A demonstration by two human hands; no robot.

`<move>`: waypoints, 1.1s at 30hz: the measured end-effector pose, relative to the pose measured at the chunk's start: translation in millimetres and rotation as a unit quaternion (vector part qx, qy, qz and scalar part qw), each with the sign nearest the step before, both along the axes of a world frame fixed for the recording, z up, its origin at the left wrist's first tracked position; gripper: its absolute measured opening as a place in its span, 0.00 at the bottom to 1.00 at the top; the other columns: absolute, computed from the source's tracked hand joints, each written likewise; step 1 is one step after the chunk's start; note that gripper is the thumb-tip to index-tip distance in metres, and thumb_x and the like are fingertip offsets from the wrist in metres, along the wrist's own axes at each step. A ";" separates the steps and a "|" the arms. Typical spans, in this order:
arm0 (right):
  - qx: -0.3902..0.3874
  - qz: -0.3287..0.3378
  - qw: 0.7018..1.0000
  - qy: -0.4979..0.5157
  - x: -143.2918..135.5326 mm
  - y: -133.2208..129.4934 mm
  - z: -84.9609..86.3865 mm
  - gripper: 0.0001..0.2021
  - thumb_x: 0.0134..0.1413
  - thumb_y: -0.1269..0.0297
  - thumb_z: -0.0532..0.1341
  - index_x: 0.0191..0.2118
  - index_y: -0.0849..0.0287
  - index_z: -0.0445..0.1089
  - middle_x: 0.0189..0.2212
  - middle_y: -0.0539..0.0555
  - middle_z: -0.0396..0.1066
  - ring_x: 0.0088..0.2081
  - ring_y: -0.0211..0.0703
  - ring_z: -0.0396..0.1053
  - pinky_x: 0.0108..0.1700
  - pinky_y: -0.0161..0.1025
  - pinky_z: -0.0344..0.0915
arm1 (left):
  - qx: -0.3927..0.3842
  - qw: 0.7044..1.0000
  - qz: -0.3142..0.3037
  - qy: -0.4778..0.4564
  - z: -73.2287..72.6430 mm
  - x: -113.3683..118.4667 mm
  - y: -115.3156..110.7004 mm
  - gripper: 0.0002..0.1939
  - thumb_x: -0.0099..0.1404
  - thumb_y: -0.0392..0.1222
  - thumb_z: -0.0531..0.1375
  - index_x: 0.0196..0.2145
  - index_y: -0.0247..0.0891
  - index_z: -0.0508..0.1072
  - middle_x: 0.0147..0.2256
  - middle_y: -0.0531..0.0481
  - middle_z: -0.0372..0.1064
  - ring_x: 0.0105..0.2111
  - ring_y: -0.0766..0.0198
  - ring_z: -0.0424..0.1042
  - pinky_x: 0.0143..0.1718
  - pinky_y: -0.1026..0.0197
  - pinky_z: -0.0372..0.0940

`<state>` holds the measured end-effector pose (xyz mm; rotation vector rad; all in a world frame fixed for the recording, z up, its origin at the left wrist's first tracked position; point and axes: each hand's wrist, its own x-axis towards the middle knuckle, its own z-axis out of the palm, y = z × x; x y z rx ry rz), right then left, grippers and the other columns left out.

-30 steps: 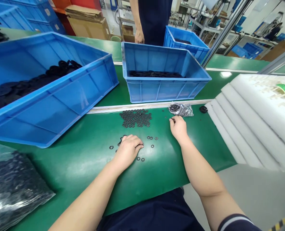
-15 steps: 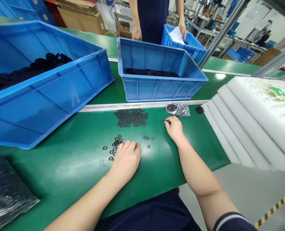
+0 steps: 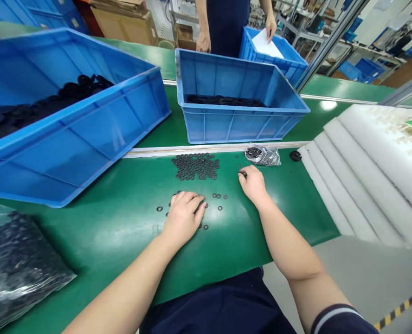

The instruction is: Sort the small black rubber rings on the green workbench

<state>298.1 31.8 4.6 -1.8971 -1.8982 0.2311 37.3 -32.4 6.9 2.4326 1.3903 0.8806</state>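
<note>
My left hand (image 3: 184, 214) lies palm down over loose black rubber rings, its fingers stretched and thumb apart, hiding part of the pile. Around it a black ring (image 3: 159, 208) shows on the left and another ring (image 3: 206, 227) by the thumb side. My right hand (image 3: 253, 184) is closed in a pinch, with a small black part (image 3: 242, 173) at the fingertips; its exact shape is too small to tell. Between the hands lie several single rings (image 3: 226, 197). Farther back, a flat, tightly packed group of black rings (image 3: 196, 167) rests on the green table (image 3: 122, 241).
A clear bag of small black parts (image 3: 270, 157) and a black round piece (image 3: 295, 156) sit behind my right hand. Blue bins (image 3: 227, 123) stand beyond. White foam sheets (image 3: 334, 171) are stacked right; a large bag (image 3: 21, 264) lies left. A person's hand (image 3: 270, 27) holds paper.
My left hand has opened and spread over the loose rings, and rings now show beside its thumb. The right hand keeps its pinch in nearly the same place. The view has shifted slightly.
</note>
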 end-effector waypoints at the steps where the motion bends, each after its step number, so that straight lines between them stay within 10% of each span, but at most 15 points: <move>1: -0.007 0.013 1.000 0.009 -4.3 -5.6 3.4 0.07 0.60 0.69 0.58 0.38 0.60 0.74 0.37 0.57 0.73 0.39 0.47 0.69 0.45 0.42 0.62 | 0.005 1.000 0.005 -0.001 0.2 0.0 0.4 0.13 0.71 0.42 0.54 0.39 0.37 0.78 0.37 0.42 0.75 0.39 0.54 0.70 0.42 0.50 0.62; 11: -0.029 0.225 0.972 -0.054 -52.3 -48.7 19.8 0.07 0.64 0.67 0.59 0.38 0.57 0.76 0.36 0.55 0.74 0.42 0.47 0.65 0.48 0.45 0.53 | -0.004 1.000 0.015 0.024 1.9 0.9 0.1 0.12 0.71 0.40 0.53 0.41 0.37 0.77 0.37 0.42 0.74 0.40 0.54 0.69 0.43 0.50 0.60; 26: -0.018 0.222 0.947 -0.231 -87.5 -69.6 26.8 0.12 0.60 0.75 0.56 0.35 0.62 0.78 0.34 0.63 0.71 0.41 0.55 0.61 0.48 0.54 0.54 | 0.018 1.000 -0.006 0.022 4.9 3.6 -4.6 0.11 0.71 0.40 0.54 0.41 0.37 0.77 0.38 0.43 0.74 0.39 0.54 0.69 0.45 0.49 0.61; 33: -0.034 0.163 0.980 -0.113 -54.9 -48.7 21.2 0.13 0.65 0.64 0.55 0.41 0.59 0.78 0.37 0.61 0.72 0.44 0.54 0.63 0.46 0.50 0.55 | -0.006 1.000 0.006 0.016 1.7 2.6 -2.1 0.12 0.71 0.41 0.54 0.41 0.38 0.77 0.38 0.42 0.75 0.40 0.54 0.70 0.44 0.48 0.62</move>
